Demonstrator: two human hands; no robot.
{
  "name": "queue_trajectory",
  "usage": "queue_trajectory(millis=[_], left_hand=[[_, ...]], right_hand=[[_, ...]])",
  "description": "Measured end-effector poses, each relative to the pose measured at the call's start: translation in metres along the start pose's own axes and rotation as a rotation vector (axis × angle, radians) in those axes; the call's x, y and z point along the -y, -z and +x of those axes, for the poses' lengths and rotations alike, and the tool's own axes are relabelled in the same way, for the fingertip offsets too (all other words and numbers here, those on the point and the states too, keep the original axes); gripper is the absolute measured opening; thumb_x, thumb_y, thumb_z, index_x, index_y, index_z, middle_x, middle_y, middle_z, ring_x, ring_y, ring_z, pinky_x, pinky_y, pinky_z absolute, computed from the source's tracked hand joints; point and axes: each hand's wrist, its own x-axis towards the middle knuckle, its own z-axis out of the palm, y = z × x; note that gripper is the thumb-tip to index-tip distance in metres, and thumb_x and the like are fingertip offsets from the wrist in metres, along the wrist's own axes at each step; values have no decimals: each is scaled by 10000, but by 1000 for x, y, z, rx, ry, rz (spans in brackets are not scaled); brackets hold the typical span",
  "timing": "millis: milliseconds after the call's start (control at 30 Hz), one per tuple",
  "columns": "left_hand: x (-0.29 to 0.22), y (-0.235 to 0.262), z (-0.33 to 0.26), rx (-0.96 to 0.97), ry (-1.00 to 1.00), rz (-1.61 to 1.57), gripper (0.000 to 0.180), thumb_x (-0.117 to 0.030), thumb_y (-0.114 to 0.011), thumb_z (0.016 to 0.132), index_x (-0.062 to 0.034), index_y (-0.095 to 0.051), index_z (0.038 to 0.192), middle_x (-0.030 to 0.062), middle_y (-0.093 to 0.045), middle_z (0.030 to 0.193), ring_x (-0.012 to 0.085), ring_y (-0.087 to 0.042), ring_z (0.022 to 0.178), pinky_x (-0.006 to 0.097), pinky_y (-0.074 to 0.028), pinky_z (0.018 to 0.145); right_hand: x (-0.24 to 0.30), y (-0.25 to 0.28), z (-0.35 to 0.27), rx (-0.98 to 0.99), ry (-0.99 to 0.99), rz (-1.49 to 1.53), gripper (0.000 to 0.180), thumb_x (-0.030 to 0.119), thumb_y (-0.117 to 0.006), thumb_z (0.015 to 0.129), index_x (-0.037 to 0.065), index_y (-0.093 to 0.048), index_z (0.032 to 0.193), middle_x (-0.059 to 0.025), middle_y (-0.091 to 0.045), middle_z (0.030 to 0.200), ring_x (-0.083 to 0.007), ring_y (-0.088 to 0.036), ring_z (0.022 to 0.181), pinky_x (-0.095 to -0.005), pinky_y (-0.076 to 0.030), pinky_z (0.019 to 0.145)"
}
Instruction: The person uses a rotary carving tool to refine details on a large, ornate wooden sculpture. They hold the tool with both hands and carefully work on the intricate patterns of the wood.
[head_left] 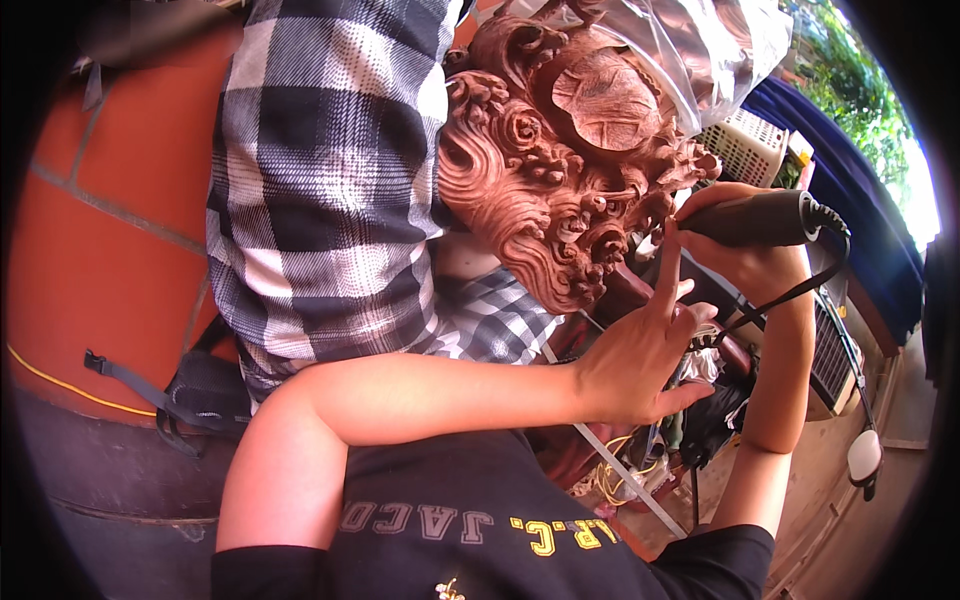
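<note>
The left hand [632, 362] is spread, its index finger extended close to the right hand [748, 265], which is clamped around a black corded handpiece [750, 219]. Just beyond, a reddish-brown wood carving [530, 190] lies against a checked trouser leg [325, 200], near clear plastic sheeting [710, 50] and a pale perforated basket [742, 148].

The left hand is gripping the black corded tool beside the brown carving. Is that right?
Not quite: the hand is wrong. The head view shows the right hand gripping the black corded tool beside the brown carving.
</note>
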Motion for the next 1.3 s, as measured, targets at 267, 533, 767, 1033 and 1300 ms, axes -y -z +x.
queue_trajectory(millis=[267, 533, 767, 1033, 1300], left_hand=[[2, 5, 16, 47, 3, -96, 725, -289, -801, 782, 94, -440, 1281, 473, 83, 1520, 484, -655, 910, 449, -527, 865], [-3, 7, 11, 150, 83, -146, 671, -366, -783, 798, 50, -525, 1257, 443, 54, 1548, 490, -557, 1198, 491, -456, 1018], [5, 7, 22, 129, 44, -133, 727, -317, -802, 785, 70, -472, 1306, 435, 50, 1554, 475, -576, 1156, 454, -519, 936], [2, 4, 10, 157, 7, -131, 747, -304, -805, 787, 87, -458, 1321, 419, 39, 1566, 477, -588, 1128, 443, -521, 930], [7, 7, 20, 145, 36, -87, 638, -329, -811, 766, 43, -532, 1204, 375, 10, 1594, 381, -688, 941, 566, -209, 1141]], right_hand=[[-31, 4, -9, -177, -95, 263, 216, 131, -807, 761, 31, -738, 939, -39, -725, 892, -108, -667, 780, -263, -533, 719], [-53, -6, -29, -254, -164, 437, 248, 107, -810, 763, 18, -729, 981, -44, -723, 910, -104, -671, 796, -250, -539, 735], [-63, -10, -25, -287, -182, 669, 273, 102, -779, 817, -19, -693, 1046, -74, -722, 952, -142, -699, 854, -269, -567, 788], [-74, -14, -41, -275, -203, 701, 244, 68, -745, 815, -21, -684, 1035, -81, -708, 935, -156, -703, 865, -283, -571, 794], [-68, -21, -34, -359, -211, 886, 250, 68, -729, 850, -27, -669, 1073, -93, -710, 958, -160, -705, 830, -292, -586, 789]])
